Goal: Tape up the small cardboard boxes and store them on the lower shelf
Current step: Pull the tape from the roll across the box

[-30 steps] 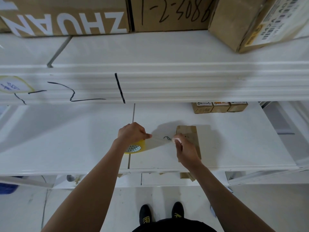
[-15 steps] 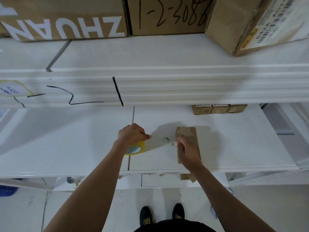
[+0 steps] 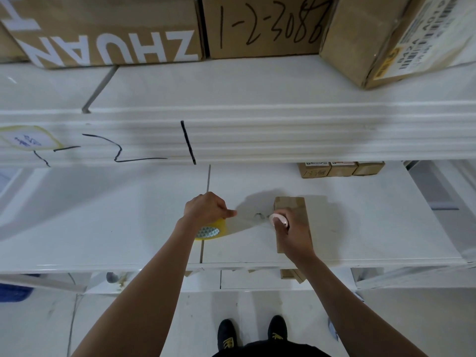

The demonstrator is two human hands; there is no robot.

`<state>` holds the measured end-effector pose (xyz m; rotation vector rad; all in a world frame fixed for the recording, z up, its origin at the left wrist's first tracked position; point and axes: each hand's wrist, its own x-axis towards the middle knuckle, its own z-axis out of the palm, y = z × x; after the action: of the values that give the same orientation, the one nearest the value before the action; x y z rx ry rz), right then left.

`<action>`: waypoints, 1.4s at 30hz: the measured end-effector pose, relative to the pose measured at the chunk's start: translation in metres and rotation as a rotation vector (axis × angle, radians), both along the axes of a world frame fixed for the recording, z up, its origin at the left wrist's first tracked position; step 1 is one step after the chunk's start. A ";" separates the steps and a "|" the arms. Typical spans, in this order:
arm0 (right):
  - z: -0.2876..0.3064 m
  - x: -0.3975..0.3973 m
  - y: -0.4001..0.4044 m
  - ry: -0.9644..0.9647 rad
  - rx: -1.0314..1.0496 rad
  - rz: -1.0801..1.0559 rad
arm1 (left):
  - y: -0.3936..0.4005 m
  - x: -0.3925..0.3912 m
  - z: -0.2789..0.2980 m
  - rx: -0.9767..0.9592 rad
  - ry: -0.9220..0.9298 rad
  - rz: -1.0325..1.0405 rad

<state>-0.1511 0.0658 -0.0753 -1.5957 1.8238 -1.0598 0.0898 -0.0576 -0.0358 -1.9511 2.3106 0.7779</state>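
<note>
A small brown cardboard box (image 3: 296, 210) lies on the white middle shelf (image 3: 103, 228). My left hand (image 3: 206, 208) grips a yellow roll of clear tape (image 3: 210, 229) just left of the box. A strip of clear tape (image 3: 251, 221) stretches from the roll to the box's left edge. My right hand (image 3: 291, 231) rests over the box and holds a small pinkish-white object (image 3: 279, 219) at the tape's end; what that object is I cannot tell.
Three small labelled boxes (image 3: 340, 169) stand in a row at the back right of the same shelf. Large cartons (image 3: 108, 29) fill the shelf above. More small boxes (image 3: 291, 275) peek out on a lower shelf under the front edge. My feet stand on the white floor.
The hands have stayed almost still, with the tape stretched between them. The camera has tilted slightly, so the shelves sit a bit lower in view.
</note>
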 end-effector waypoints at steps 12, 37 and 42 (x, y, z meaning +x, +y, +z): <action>-0.001 -0.002 -0.001 -0.119 0.124 -0.079 | -0.004 0.032 0.001 0.066 0.363 0.204; 0.010 -0.096 0.016 0.039 0.481 -0.526 | 0.025 0.000 0.024 0.214 0.522 -0.002; 0.025 -0.079 0.008 0.325 0.411 -0.581 | 0.030 0.005 0.028 0.227 0.559 0.000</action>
<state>-0.2304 0.0737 -0.0504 -1.0571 2.6175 -0.5876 0.0950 -0.0275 -0.0074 -1.8019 2.3288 1.6832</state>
